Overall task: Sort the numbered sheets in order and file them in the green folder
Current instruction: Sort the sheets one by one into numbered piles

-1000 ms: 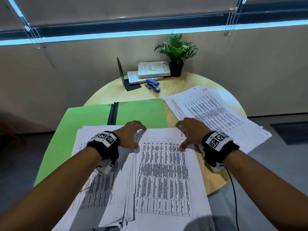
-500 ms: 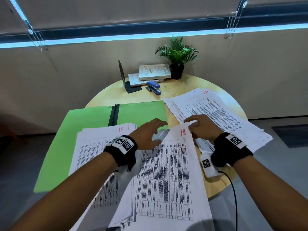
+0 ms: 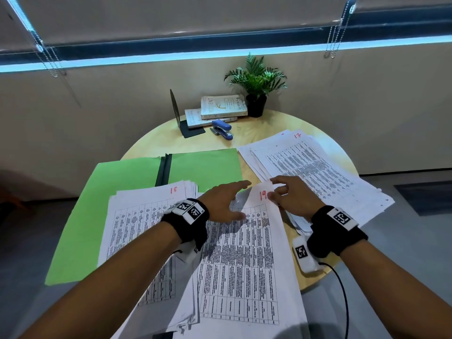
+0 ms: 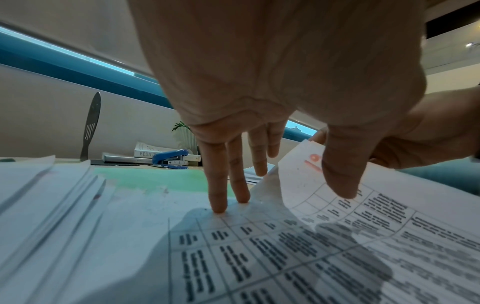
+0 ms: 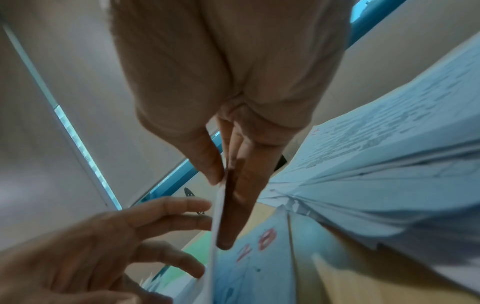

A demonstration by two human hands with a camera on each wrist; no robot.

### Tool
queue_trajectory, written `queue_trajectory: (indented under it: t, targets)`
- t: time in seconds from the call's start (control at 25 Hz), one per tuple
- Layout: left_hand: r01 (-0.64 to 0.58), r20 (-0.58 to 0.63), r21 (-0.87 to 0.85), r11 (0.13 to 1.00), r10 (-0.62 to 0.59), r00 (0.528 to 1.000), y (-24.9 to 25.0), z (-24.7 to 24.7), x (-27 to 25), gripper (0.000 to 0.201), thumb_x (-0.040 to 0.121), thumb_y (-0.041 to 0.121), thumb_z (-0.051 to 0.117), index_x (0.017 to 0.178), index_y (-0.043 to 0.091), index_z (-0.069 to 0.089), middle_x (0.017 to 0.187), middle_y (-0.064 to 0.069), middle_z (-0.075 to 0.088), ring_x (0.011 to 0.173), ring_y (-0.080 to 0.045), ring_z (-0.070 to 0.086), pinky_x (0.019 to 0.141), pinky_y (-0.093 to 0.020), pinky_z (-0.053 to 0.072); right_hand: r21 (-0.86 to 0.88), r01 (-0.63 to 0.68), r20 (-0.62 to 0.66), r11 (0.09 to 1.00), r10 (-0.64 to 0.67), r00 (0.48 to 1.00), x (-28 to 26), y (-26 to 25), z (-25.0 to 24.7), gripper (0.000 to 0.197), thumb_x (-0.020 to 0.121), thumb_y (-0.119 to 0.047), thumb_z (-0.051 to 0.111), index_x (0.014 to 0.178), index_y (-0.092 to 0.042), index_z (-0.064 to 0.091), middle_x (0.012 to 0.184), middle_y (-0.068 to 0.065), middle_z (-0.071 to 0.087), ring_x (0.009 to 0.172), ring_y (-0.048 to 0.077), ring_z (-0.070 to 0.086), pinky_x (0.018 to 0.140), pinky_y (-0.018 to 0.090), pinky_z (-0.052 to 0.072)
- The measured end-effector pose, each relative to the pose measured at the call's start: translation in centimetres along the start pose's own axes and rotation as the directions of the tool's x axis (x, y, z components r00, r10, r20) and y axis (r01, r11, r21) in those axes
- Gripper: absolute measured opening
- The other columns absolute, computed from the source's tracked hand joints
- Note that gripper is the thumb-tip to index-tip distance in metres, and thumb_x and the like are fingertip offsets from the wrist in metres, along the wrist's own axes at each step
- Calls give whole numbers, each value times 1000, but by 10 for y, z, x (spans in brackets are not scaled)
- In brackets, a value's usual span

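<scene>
Round wooden counter (image 3: pixel 264 133), crowded with paper. At its left edge, green folder (image 3: pixel 117 192) lying open and flat, dark spine clip up the middle, left flap overhanging the rim. Across the folder's near part, a pile of printed sheets topped by the sheet marked 18 (image 3: pixel 137 223). Just right of that pile, at the near edge, sheet marked 19 (image 3: pixel 247 260) on another stack, far right corner lifted off the paper beneath. Right hand (image 3: pixel 291 199) pinching that raised corner between thumb and fingers (image 5: pixel 233 205), the sheet's edge running between them in the right wrist view; beneath, a sheet bearing a red 20 (image 5: pixel 255 244). Left hand (image 3: pixel 225 201) spread flat with straight fingers, two fingertips (image 4: pixel 218 201) pressing the paper under the lifted corner, thumb over the red 19, gripping nothing. Both hands close together at the far end of sheet 19, near the folder's right flap. Toward the right edge of the counter, a loose fanned stack headed by the sheet marked 17 (image 3: pixel 313 172), spilling past the rim. At the far edge, two books (image 3: pixel 220 108) stacked beside a black bookend (image 3: pixel 181 118), a blue stapler (image 3: pixel 222 128) in front, a small potted plant (image 3: pixel 255 89) to the right.
</scene>
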State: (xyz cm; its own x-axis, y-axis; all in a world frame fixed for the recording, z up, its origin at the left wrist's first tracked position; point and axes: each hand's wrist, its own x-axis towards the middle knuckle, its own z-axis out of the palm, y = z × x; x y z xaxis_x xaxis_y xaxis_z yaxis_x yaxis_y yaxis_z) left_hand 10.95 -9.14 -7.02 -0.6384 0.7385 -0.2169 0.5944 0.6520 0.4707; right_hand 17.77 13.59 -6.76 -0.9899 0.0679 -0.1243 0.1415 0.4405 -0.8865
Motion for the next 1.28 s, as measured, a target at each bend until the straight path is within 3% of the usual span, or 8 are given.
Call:
queue_trajectory:
  t: [0.12, 0.32, 0.48, 0.72, 0.92, 1.0, 1.12, 1.28]
  targets:
    - [15, 3, 35, 999, -15, 1000, 1, 0, 0, 93, 77, 52, 72, 149, 30, 19, 151, 5, 39, 119, -21, 55, 102, -41, 44, 77, -37, -22, 996, 39, 999, -2, 1, -1, 28, 86, 6, 63, 108, -11, 68, 69, 9, 74, 55, 19, 64, 62, 36, 57]
    - [-12, -26, -12, 1000, 12, 1000, 3, 1, -1, 88, 77, 46, 75, 147, 26, 26, 143, 1, 43, 113, -20, 56, 97, -41, 47, 142, -114, -124, 983, 132, 983, -3, 2, 1, 34, 64, 0, 87, 92, -5, 69, 66, 15, 73, 54, 23, 64, 57, 34, 55]
    - [-33, -50, -123, 992, 28, 998, -4, 4, -4, 85, 74, 41, 77, 142, 30, 28, 135, 3, 49, 109, -21, 59, 91, -42, 52, 176, -151, -154, 973, 179, 972, -1, 5, 2, 43, 51, -6, 96, 84, -6, 69, 66, 17, 72, 53, 24, 65, 58, 35, 56]
    - [-33, -77, -274, 961, 12, 997, -12, 6, -13, 61, 73, 31, 81, 118, 28, 40, 128, 0, 53, 118, -20, 55, 87, -47, 55, 237, -144, -188, 961, 191, 963, -5, 12, 1, 36, 61, -5, 92, 86, 0, 67, 61, 19, 69, 53, 29, 63, 58, 45, 57]
    - [-75, -97, -310, 948, 47, 994, -13, 8, -13, 60, 75, 19, 79, 116, 25, 37, 126, 2, 52, 112, -19, 57, 81, -36, 56, 261, -148, -210, 954, 206, 956, -9, 12, 3, 37, 72, 1, 83, 101, -1, 60, 74, 24, 66, 46, 23, 58, 46, 30, 52]
    - [-78, -92, -273, 959, 55, 994, -16, 9, -11, 52, 75, 17, 78, 112, 26, 42, 119, 2, 53, 101, -19, 57, 71, -31, 54, 207, -114, -217, 972, 159, 963, -10, 15, 3, 39, 74, -3, 83, 102, -9, 56, 79, 16, 67, 53, 22, 60, 49, 33, 53]
    - [-103, -89, -157, 982, 90, 992, -20, 11, -8, 39, 76, 19, 76, 106, 25, 52, 114, 3, 49, 99, -16, 50, 75, -27, 41, 13, -41, -218, 999, 43, 975, -9, 19, 1, 18, 75, -9, 82, 82, -12, 66, 73, 2, 70, 61, 17, 65, 59, 35, 54]
    - [-105, -71, -161, 981, 94, 993, -18, 10, -7, 42, 75, 23, 76, 105, 33, 49, 125, 6, 48, 110, -20, 52, 82, -33, 49, -53, -54, -110, 997, 47, 993, -11, 15, 4, 12, 71, -14, 86, 70, -13, 75, 71, -6, 72, 66, -2, 65, 64, 15, 47]
